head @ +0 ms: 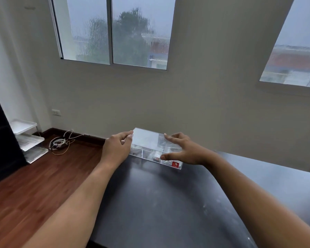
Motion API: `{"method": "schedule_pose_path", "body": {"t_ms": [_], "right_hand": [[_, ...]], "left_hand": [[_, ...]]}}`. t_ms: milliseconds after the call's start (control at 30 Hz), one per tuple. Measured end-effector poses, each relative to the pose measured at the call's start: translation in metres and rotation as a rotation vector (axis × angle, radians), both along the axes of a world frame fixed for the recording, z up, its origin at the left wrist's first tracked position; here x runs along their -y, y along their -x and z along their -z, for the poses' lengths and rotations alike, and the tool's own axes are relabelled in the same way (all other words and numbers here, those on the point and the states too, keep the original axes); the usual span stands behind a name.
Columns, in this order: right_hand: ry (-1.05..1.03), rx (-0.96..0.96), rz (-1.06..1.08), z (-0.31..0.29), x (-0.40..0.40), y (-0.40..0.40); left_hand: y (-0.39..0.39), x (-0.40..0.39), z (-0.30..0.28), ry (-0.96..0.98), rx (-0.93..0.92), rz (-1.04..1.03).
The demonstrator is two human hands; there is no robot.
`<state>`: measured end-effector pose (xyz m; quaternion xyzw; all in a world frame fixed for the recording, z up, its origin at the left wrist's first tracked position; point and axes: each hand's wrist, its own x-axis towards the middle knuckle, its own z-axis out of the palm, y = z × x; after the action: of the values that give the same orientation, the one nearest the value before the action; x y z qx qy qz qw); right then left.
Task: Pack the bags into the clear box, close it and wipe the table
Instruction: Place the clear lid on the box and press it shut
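A clear plastic box [150, 154] with inner dividers and a red sticker sits at the far end of the dark table [159, 203]. Small bags lie inside it, hard to make out through the plastic. Its clear lid [146, 137] is held tilted over the box. My left hand [117, 148] pinches the lid's left edge. My right hand [180, 149] has its fingers spread on the lid's right side, thumb at the front of the box.
The table's left edge drops to a wooden floor. There, a white tiered rack [30, 140] and a coil of cables [59, 143] lie by the wall. A beige wall with windows stands close behind the box.
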<state>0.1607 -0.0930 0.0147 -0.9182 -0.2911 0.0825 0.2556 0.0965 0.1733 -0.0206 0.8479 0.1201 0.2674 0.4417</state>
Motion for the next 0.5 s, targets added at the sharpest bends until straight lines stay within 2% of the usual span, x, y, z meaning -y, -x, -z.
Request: {"method": "schedule_pose_path", "body": {"t_ms": [267, 400, 500], "right_hand": [[0.051, 0.169, 0.077, 0.010, -0.005, 0.034], [0.000, 0.187, 0.126, 0.007, 0.012, 0.049], [-0.044, 0.197, 0.187, -0.002, 0.040, 0.062]], "left_hand": [[0.012, 0.011, -0.004, -0.033, 0.036, 0.022], [0.020, 0.025, -0.009, -0.152, 0.105, -0.073], [0.027, 0.055, -0.016, -0.249, 0.170, -0.055]]}}
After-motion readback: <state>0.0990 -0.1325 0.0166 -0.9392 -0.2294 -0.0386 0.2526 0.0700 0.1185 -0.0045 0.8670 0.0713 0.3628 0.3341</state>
